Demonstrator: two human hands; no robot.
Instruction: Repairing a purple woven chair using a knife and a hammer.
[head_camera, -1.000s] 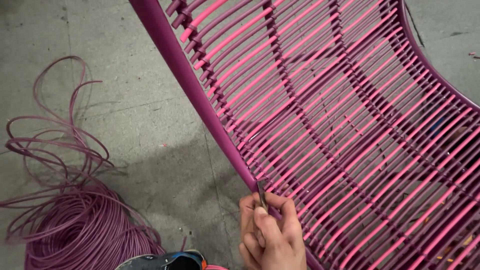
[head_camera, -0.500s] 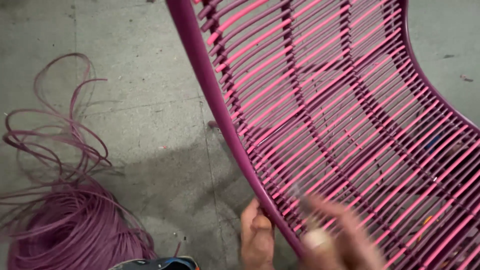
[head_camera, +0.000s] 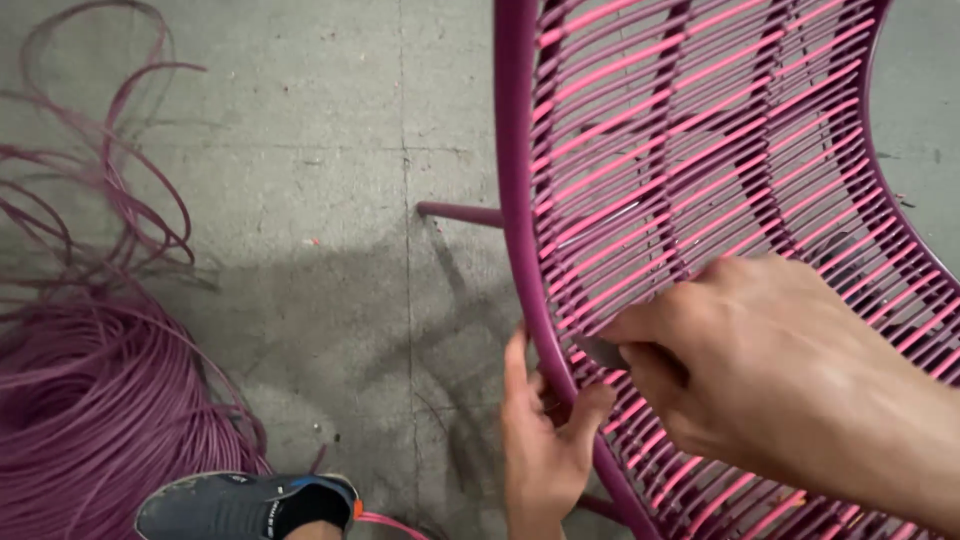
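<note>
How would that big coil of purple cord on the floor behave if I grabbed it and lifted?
The coil of purple cord would probably flop and sag: its loose loops spring outward in wide arcs. It looks springy rather than limp, since those strands hold curves above the concrete floor. Being a thick mass of many turns, it is likely fairly heavy and prone to tangling.

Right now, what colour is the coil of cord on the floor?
Purple coil of cord, head view.

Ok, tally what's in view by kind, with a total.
Hands: 2, left hand on the frame, right hand pinching a small dark tool
Woven chair: 1
Cord coil: 1
Shoe: 1
Total: 6
</note>
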